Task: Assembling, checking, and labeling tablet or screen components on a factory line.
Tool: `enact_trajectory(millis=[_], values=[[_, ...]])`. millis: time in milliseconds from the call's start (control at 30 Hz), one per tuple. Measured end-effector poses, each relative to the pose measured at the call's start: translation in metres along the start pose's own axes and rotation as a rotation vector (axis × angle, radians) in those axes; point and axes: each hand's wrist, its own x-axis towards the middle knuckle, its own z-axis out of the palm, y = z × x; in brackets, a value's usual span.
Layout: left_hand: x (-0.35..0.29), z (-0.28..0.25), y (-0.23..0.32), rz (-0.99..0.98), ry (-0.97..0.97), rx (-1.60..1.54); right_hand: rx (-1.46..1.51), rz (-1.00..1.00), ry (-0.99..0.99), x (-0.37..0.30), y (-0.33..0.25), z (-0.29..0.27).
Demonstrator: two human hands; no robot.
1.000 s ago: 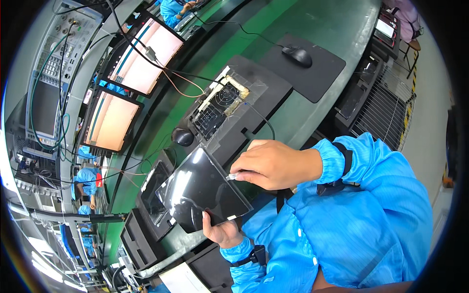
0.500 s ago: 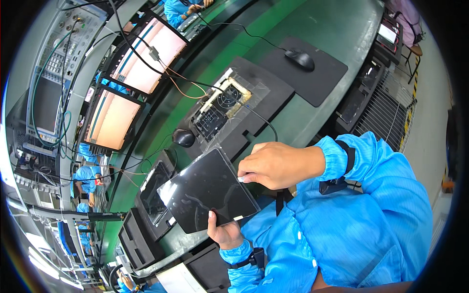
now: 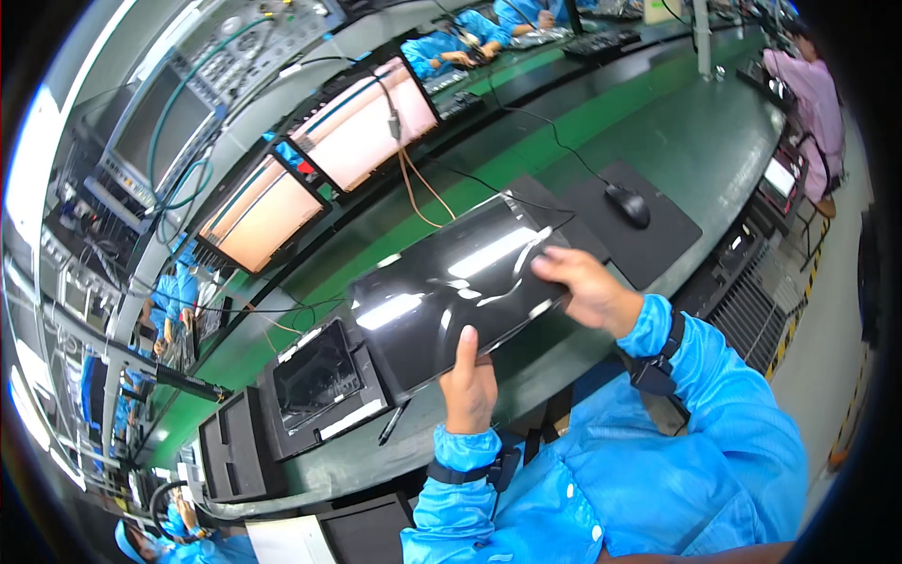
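Observation:
A glossy black tablet-like panel is held up over the bench in both hands, its face reflecting bright ceiling lights. My left hand grips its near edge, thumb lying on the face and fingers underneath. At the right end, my right hand has its thumb on the panel's edge; the hand is somewhat blurred and its other fingers are mostly hidden. Small white tabs show along the panel's right and near edges. Most of the dark mat and the fixture behind the panel are covered by it.
To the left, a similar dark panel lies in a black tray, beside another black tray. A pen lies near the front edge. A mouse rests on its pad to the right. Two monitors and cables stand behind; other people work farther off.
The panel has moved right and up over the fixture, and looks wider and tilted. My right hand has gone from pinching at its corner to its right end. The view has turned.

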Motion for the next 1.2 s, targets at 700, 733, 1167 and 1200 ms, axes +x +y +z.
enact_trajectory(millis=[700,733,1167,1200], values=[[0.075,-0.064,0.010,-0.325,-0.106,1.282,-0.810,0.361,0.272,0.066,-0.064,-0.054],[0.075,-0.067,0.006,-0.229,-0.110,1.384,-1.223,0.477,0.236,0.064,-0.076,-0.042],[0.060,-0.064,-0.003,0.210,-0.089,1.650,-1.895,-0.508,-0.053,0.027,-0.039,-0.077],[0.059,-0.066,-0.003,0.209,-0.094,1.650,-1.877,-0.544,-0.020,0.026,-0.037,-0.077]])
